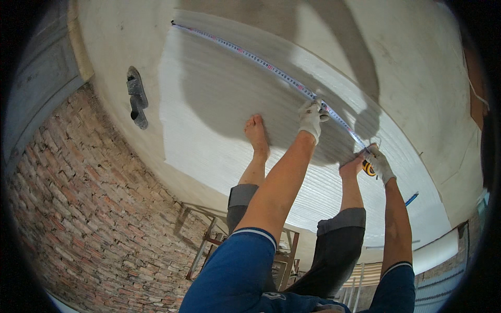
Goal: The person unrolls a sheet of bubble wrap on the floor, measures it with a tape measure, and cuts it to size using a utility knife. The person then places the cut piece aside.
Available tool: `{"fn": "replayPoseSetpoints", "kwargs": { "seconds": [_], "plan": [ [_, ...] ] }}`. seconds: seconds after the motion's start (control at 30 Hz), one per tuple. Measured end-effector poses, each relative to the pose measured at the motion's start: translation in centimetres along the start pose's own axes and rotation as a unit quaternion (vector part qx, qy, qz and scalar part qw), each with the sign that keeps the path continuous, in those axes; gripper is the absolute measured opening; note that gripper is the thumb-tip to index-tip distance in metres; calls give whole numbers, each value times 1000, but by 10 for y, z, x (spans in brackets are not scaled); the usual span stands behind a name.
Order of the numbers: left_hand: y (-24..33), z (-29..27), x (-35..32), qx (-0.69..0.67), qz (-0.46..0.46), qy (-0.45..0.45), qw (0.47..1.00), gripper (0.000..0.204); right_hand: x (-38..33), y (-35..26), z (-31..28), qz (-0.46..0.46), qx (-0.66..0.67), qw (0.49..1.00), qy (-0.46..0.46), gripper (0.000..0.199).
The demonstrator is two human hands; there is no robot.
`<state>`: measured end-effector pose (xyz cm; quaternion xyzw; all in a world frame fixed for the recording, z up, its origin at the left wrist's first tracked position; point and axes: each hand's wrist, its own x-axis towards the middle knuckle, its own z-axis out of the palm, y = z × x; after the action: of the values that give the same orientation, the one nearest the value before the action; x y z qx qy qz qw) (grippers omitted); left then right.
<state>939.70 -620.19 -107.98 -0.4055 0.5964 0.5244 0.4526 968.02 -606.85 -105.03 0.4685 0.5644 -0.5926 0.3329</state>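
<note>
Seen in the head view, a person bends over a wide white sheet (209, 166) with a ribbed, faintly shiny surface, spread across the smooth beige floor (417, 68). The tape measure (271, 68) runs over it from about 11 o'clock, where its small dark hook sits by the sheet's edge, down to 3 o'clock, its flat, thin white blade marked in black and red. At 2 o'clock the left hand (311, 116), in a pale fabric glove, has its fingers closed on the blade partway along. At 3 o'clock the right hand (380, 164), gloved alike, is wrapped about the rounded yellow-and-black case, just beside the toes of the bare right foot (352, 166). The bare left foot (257, 136) stands flat on the sheet near the middle of the dial. A slim blue tool (412, 198) lies between 3 and 4 o'clock, near the right forearm, and a smooth white roll (438, 253) rests at 4. Two grey slippers (136, 88), scuffed and open-toed, lie on the floor at 10 o'clock. The wall (94, 198) toward 8 is rough, reddish brick with crumbly pale mortar; a flat-panelled grey-blue door (42, 83) stands near 10. Between 5 and 6, behind the legs, there is an angular metal frame (284, 261), partly hidden.
</note>
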Motion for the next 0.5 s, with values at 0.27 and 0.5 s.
{"fn": "replayPoseSetpoints", "kwargs": {
  "seconds": [0.27, 0.5],
  "plan": [
    [-19, 3, 51, 29, 41, -8, 999, 15, 26, 7, -15, 36, -47, 998, 11, 42],
    [-15, 0, 58, 59, 55, -8, 997, 16, 39, 12, -30, 40, -27, 998, -33, 39]
  ]
}}
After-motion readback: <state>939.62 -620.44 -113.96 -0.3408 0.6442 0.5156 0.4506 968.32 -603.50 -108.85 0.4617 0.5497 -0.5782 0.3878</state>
